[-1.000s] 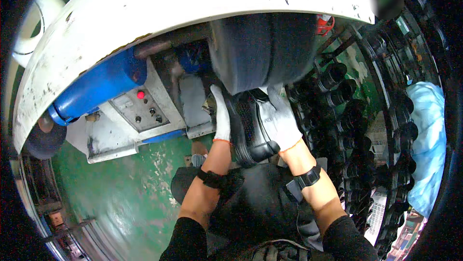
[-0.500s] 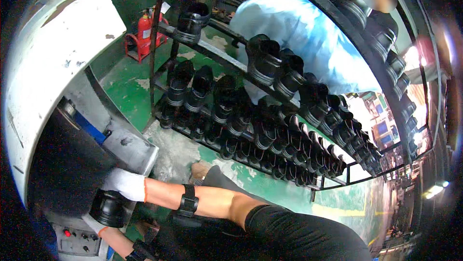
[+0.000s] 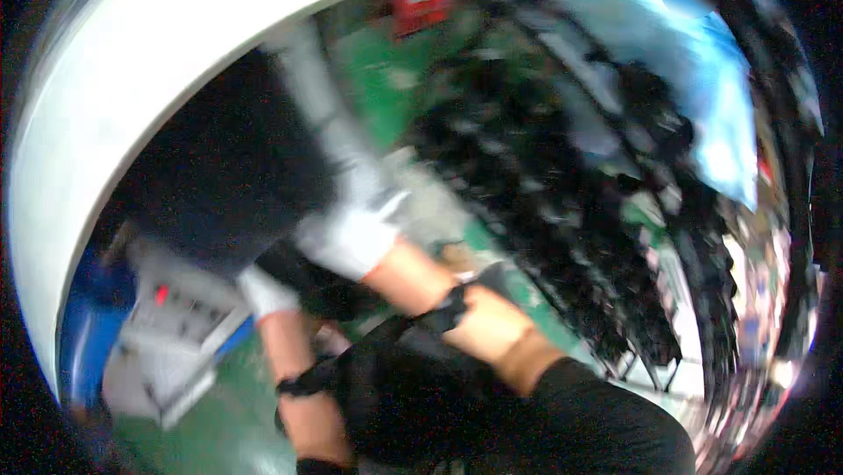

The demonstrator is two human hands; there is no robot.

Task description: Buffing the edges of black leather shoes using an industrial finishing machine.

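Both my hands wear white gloves and reach in front of a machine with a dark front (image 3: 219, 150). Between them is a black shoe (image 3: 307, 280), smeared by motion. My right hand (image 3: 349, 242) closes on its right, upper side. On the shoe's left, lower side is my left hand (image 3: 268, 292), also closed on it. The fingers are mostly hidden or blurred, and the shoe's details do not show. Dark straps go round both forearms.
A white machine hood (image 3: 167, 45) curves overhead on the left. Below it sits a grey control panel (image 3: 189, 308) with a red light. A rack of black shoes (image 3: 544, 176) fills the right, with a light blue sheet (image 3: 702, 62) behind. Something red (image 3: 426, 1) stands at the back.
The view has swung, so machine, hands and rack all appear farther right, and the picture is now blurred. The shoe stays between my hands. More of the control panel shows.
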